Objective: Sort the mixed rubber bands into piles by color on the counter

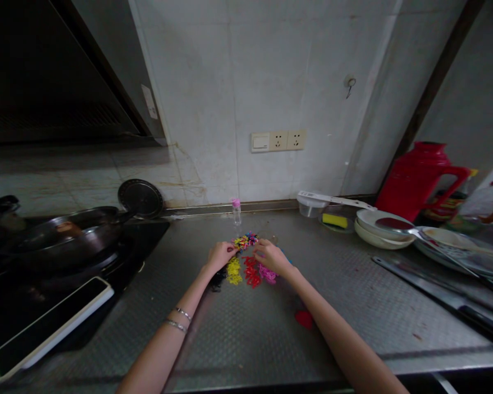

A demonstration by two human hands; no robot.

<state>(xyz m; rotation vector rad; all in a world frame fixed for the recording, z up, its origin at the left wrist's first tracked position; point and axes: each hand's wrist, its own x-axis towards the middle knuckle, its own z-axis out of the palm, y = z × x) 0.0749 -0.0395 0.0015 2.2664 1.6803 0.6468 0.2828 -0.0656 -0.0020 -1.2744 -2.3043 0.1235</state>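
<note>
Left hand (221, 256) and right hand (271, 256) flank the mixed pile (245, 241) on the tabletop (238, 339); we cannot tell whether either grips. We judge light fingertip pinches best, clear of yellow pile (234, 271) and red pile (252, 272).

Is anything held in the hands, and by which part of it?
I cannot tell: the left hand and right hand are by the mixed pile, but any held piece is too small to discern.
</note>
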